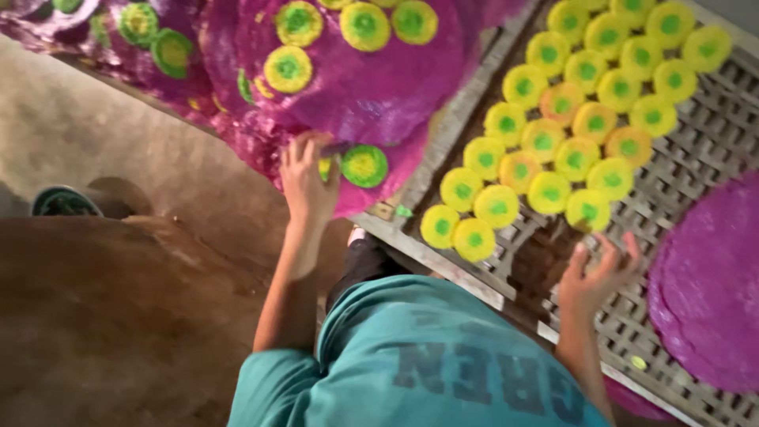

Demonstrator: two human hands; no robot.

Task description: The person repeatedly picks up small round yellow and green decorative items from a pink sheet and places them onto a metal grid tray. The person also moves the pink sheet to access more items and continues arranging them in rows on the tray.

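The left hand [307,180] pinched the purple sheet's [371,87] lower edge at frame centre, while the spread, empty right hand [597,269] hovered just below the yellow discs [545,119].

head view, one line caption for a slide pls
Left hand grips purple round sheet; open right hand hovers by yellow-green discs on lattice rack.

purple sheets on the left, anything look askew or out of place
Yes: the purple sheets overlap unevenly and hang past the rack's edge, where the left hand grips them. A small yellow bit lies alone on the lattice.
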